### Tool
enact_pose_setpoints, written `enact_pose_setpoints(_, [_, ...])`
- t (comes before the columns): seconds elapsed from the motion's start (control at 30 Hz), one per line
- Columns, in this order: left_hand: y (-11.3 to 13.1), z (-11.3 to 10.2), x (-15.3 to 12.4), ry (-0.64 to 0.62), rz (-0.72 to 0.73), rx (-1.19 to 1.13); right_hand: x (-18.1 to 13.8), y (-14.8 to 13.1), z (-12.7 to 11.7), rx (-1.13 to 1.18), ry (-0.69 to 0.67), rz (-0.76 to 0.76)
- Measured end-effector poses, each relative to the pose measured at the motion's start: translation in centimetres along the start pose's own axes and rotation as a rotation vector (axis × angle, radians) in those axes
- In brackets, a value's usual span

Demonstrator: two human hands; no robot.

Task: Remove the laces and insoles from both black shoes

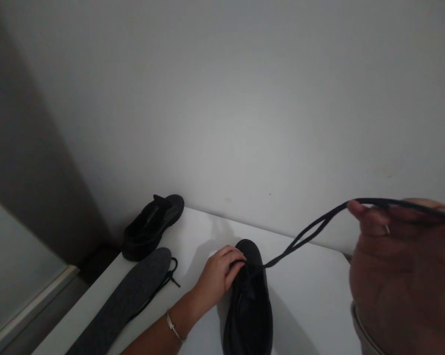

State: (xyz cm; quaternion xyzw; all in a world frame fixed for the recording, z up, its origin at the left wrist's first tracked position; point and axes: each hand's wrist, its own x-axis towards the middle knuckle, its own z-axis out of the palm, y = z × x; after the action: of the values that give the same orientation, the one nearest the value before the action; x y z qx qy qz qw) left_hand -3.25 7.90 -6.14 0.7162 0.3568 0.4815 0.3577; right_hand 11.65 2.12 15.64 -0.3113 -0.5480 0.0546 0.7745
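A black shoe stands on the white tabletop, its toe toward the wall. My left hand is at the shoe's upper front, thumb and fingers pinched on the dark shoelace beside the shoe. From there the lace runs in two strands up to the right. My right hand is raised at the right edge, large and close to the camera, with the lace lying across its fingers and held by them. The far end of the lace passes out of view on the right.
A second black shoe sits at the table's back left corner, no lace seen in it. Near it lie a grey insole and a loose black lace. A pale wall rises behind the white table.
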Motion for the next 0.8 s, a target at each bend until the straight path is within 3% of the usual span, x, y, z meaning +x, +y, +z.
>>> enact_pose_setpoints(0.1, [-0.1,-0.1,0.2,0.077,-0.065,-0.037,-0.7,-0.3,0.4,0.125,-0.05,0.038])
enact_pose_setpoints(0.23, [0.1,-0.7,0.6,0.184,-0.132,-0.077,-1.4,-0.6,-0.4,0.12,-0.117,0.111])
enact_pose_setpoints(0.4, [1.3,-2.0,0.4,0.233,-0.1,-0.152,-1.9,-1.6,-0.5,0.136,-0.131,0.205])
enact_pose_setpoints(0.57, [4.3,-1.9,-0.9,-0.073,-0.022,-0.537,-1.9,-2.6,-0.1,0.123,-0.101,0.184])
enact_pose_setpoints(0.73, [6.3,-0.5,-2.7,-0.392,-0.182,-1.037,-1.6,-2.3,-0.6,0.072,-0.036,0.161])
enact_pose_setpoints(0.8, [7.2,-1.0,-3.2,-0.495,-0.236,-1.104,-1.5,-1.7,-1.2,0.063,-0.02,0.178])
